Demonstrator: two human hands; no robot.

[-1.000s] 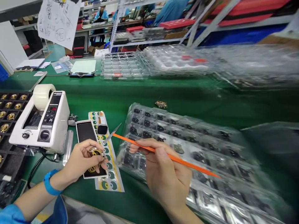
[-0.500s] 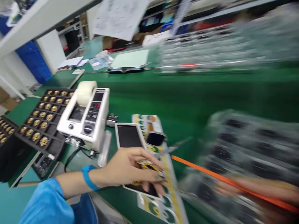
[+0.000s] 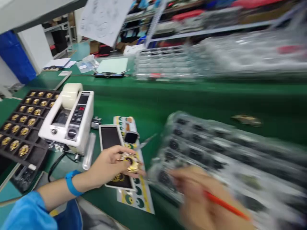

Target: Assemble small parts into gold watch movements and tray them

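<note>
My left hand, with a blue wristband, holds a gold and silver round part between thumb and fingers. Beneath it is a white-rimmed black tray with gold parts at its lower end. A sticker sheet with green and yellow shapes lies under the tray's right side. My right hand, blurred, is closed round an orange stick. That hand is over the left part of a clear plastic tray with dark round pieces; contact cannot be made out.
A white tape dispenser stands left, beside a black tray of gold parts. A small dark-screened device sits on the sticker sheet. Clipboards and clear plastic trays line the back. A gold piece lies right.
The view has turned right, so the bench items appear further left. My right hand shows more fully, over the clear tray. My left hand still holds the round part, its gold face now more visible.
</note>
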